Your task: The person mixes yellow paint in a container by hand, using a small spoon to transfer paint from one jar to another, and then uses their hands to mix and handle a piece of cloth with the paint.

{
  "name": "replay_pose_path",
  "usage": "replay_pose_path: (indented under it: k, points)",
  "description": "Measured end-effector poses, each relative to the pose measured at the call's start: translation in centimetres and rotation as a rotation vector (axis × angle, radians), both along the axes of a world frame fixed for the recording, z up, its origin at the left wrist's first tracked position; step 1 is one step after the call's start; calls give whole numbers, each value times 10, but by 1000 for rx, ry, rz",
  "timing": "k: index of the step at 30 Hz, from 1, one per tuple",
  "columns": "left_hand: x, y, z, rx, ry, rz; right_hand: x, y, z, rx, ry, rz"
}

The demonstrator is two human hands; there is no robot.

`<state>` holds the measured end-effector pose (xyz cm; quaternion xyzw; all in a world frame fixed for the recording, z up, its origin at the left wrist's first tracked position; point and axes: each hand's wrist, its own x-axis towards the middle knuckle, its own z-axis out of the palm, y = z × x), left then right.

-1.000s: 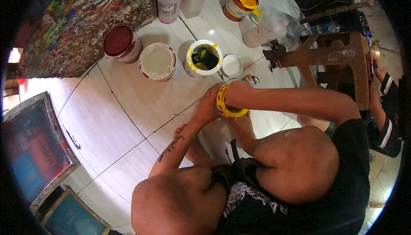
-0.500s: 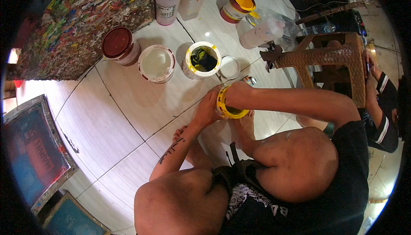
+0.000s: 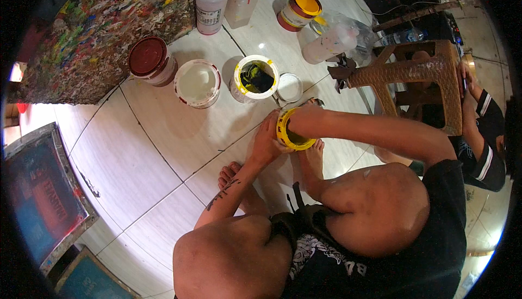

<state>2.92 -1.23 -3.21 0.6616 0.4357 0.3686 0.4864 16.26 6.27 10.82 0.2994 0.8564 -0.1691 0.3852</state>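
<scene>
Tiled floor, pale w/ dark grout lines, takes up most of the view. Upper L: big paint-crusted slab, multicolored. R side: brown stool, textured surface; co-worker in black w/ white sleeve stripes is just past it, one hand next to the stool's edge. L edge: larger framed screen, blue & red; below it, smaller framed screen, blue-green.

Bottles: pinkish one & whitish jug side by side next to the slab; third bottle near the stool, beside clear plastic. Dark-red-lidded can by the slab; white tub w/ pale contents to its R; then white pail w/ yellow-smeared rim (messy, sth dark inside). Red-brown can w/ yellow top stands farther back.

Yellow-rimmed pot is approx. mid-view, just by the toes of the R foot; can't tell if its base touches the floor. L hand: fingers wrapped round the pot's side, gripping it. R hand: over/in the pot's mouth; fingers hidden, can't tell if clenched or holding sth. White lid lies just beside the pail.
</scene>
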Motion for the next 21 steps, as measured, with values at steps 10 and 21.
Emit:
replay_pose_path:
  k: [10,21]
  points:
    - [1,-2,2,33,10,58,5,-12,-2,43,-76,171]
    - [3,-3,1,-4,31,49,5,-17,5,78,65,101]
